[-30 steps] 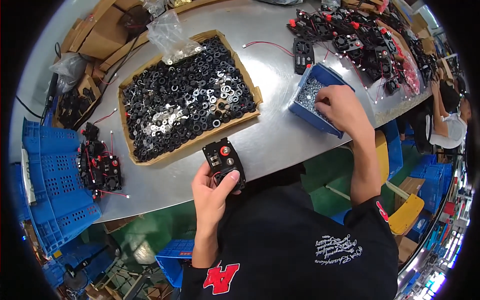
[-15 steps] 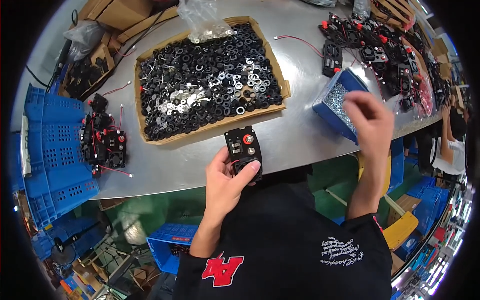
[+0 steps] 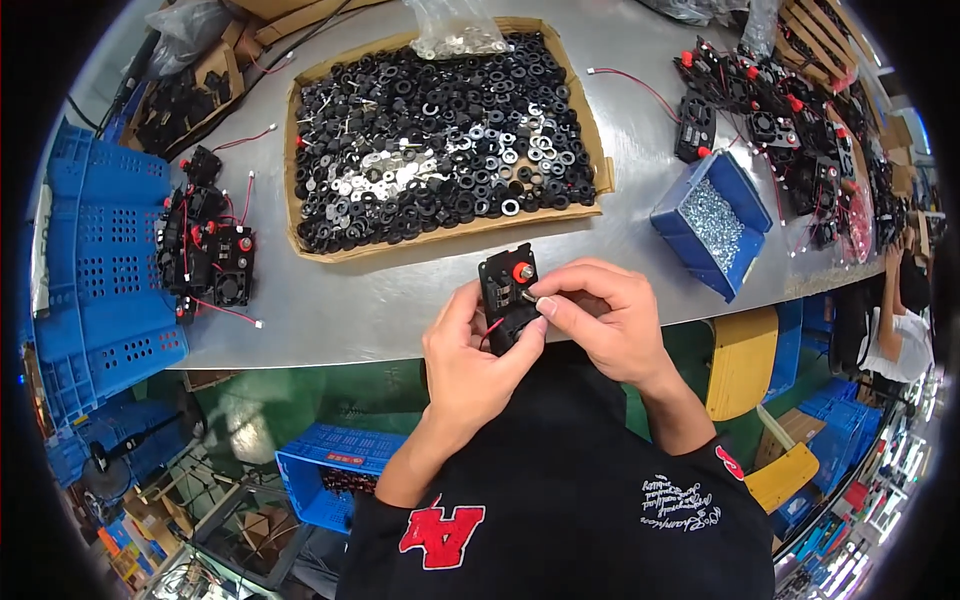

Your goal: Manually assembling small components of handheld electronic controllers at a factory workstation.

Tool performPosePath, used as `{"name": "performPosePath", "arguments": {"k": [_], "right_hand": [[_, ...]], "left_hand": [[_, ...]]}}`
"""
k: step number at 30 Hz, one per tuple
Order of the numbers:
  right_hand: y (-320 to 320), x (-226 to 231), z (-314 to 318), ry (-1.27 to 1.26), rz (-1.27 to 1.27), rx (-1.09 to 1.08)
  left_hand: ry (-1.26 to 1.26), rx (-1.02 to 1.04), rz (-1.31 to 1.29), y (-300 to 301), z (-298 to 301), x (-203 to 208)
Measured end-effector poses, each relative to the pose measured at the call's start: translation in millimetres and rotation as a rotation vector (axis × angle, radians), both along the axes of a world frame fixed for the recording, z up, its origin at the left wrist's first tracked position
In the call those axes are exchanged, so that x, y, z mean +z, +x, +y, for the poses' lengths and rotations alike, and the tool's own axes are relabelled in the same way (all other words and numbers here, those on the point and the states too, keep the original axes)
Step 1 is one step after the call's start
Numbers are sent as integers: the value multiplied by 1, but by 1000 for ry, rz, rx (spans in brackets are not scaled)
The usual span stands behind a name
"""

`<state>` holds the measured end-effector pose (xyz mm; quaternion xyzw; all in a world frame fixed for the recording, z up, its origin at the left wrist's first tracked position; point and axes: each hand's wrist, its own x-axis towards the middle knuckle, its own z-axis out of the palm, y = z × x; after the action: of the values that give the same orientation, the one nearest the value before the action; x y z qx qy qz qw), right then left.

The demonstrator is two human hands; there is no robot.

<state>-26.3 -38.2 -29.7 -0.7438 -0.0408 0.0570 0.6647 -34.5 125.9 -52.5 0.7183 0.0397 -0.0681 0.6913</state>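
My left hand (image 3: pixel 478 358) is closed around a black plastic module (image 3: pixel 494 280) with a small fan, a red-ringed metal stud and a thin red wire. The module is held tilted just above the near table edge. My right hand (image 3: pixel 605 315) pinches thumb and forefinger together against the module's face, at the lower metal stud below the red ring. Whatever sits between those fingertips is too small and covered to make out. To the right stands a blue bin (image 3: pixel 672 219) holding many small shiny metal parts (image 3: pixel 712 228).
Beyond my hands lies a cardboard tray (image 3: pixel 450 236) of black and silver washers, with a clear plastic bag (image 3: pixel 458 25) on its far edge. Similar modules are piled at the left (image 3: pixel 215 260) and far right (image 3: pixel 775 130). A blue crate (image 3: pixel 110 260) borders the left side.
My right hand has come from the blue bin leftward to the module. My left hand has shifted slightly right and tilted the module. The view has shifted a little.
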Motion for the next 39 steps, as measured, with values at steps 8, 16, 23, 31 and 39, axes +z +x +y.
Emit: {"name": "performPosePath", "arguments": {"k": [8, 16, 23, 31, 39], "right_hand": [[1, -5, 3, -188, -208, -47], [2, 1, 7, -33, 35, -169], [7, -10, -2, 497, 389, -138], [-4, -8, 6, -105, -162, -241], [-3, -5, 15, -199, -248, -348]], "left_hand": [[244, 10, -148, 3, 0, -2], [551, 58, -507, 9, -7, 12], [613, 64, -595, 8, -10, 7], [631, 76, -624, 13, -13, 4], [673, 90, -664, 12, -14, 4]]}}
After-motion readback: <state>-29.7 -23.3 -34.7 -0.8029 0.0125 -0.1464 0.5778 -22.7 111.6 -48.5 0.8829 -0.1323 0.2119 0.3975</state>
